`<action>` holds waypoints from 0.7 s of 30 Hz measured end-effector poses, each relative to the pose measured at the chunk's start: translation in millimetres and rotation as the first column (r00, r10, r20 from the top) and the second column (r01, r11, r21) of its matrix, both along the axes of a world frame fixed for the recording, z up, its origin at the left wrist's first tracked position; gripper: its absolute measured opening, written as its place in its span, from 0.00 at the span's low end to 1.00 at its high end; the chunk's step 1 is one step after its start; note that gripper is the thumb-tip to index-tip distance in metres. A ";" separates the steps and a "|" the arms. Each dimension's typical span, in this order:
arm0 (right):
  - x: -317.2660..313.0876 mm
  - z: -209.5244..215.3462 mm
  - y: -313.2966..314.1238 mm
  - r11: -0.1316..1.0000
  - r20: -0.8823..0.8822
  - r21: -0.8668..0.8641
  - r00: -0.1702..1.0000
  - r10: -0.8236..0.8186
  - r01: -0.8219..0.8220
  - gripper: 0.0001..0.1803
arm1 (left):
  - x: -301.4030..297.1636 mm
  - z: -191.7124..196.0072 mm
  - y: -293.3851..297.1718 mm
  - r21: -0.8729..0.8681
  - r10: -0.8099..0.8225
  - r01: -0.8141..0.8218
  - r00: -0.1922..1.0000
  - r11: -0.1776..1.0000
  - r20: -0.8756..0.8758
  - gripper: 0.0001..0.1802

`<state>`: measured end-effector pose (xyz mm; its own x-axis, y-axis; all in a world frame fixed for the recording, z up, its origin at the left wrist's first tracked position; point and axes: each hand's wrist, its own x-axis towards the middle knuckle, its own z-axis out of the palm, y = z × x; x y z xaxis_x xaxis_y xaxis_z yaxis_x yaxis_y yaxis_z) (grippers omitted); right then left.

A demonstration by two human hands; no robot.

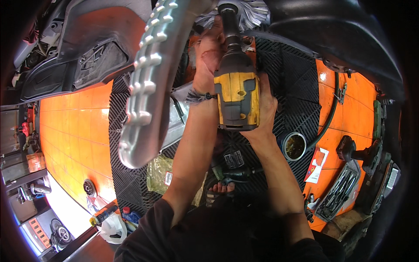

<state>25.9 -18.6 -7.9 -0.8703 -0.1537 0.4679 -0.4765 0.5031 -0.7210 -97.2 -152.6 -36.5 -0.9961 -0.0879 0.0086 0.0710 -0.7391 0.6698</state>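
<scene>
Gripping a yellow-and-black power wrench (238,99) with the right hand (267,101), above a black ribbed mat (301,78). Wrapping the palm against the right side of the casing and hiding most of the fingers behind it. Pointing the long dark socket (229,26) forward, at the middle of a finned metal wheel (256,13); cannot tell how far on. Reaching the left hand (210,52) along the left side of the socket, near the wheel, with fingers partly hidden; cannot tell its grip, spread or pinching. Wearing a dark tied band (200,96) on the left wrist, just beside the casing. Looking down past a ridged silver bar (148,83) on the left. Showing, farther below, a crumpled clear bag (159,172) on the mat and a round tub (284,142) at its right edge. Showing also, on orange tiles (74,131) at the right, a case of tools (354,167) near a printed card (316,165).
</scene>
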 end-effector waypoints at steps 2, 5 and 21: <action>-1.0 0.6 0.5 0.998 -0.017 -0.063 1.000 -0.009 0.008 0.35 | -2.1 10.8 3.2 0.173 -0.005 -0.005 0.998 0.985 0.059 0.13; 1.3 -4.1 -4.2 0.979 0.003 -0.191 0.997 -0.076 0.075 0.32 | -6.9 19.7 9.1 0.361 -0.025 -0.045 0.982 0.931 0.186 0.11; 11.1 -32.5 -26.0 0.990 -0.049 -0.101 0.994 -0.101 0.096 0.20 | -6.0 2.0 13.2 -0.363 0.218 -0.181 0.974 0.914 0.064 0.17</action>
<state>37.1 -44.5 -40.4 -0.8522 -0.0193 0.5228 -0.4674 0.4771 -0.7443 -103.2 -139.5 -34.5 -0.9553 -0.2946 -0.0234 0.1109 -0.4307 0.8956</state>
